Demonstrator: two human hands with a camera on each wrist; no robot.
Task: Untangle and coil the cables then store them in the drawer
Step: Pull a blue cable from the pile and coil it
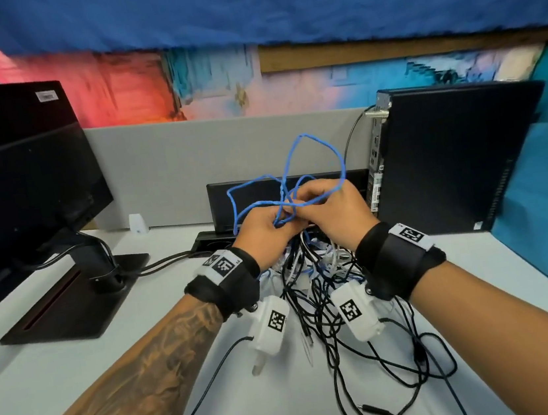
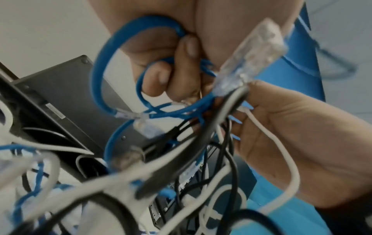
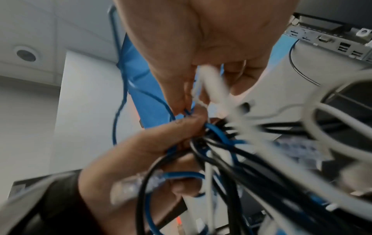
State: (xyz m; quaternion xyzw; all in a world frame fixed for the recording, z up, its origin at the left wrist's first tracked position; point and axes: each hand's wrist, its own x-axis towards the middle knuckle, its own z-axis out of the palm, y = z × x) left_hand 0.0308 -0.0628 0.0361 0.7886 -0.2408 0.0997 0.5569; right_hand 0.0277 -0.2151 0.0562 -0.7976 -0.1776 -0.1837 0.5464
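Above the white desk, both hands pinch the blue cable beside a monitor.

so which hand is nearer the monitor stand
Left. The left hand is on the side toward the monitor stand; the right hand is farther off, beside it.

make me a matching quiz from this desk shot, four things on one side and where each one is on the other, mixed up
Things:
1. blue cable
2. monitor
3. computer tower
4. black and white cables

Places:
A. far right of the desk
B. hanging in a tangle below the hands
C. left of the desk
D. looped above both hands

Pairs: 1-D, 2-C, 3-A, 4-B
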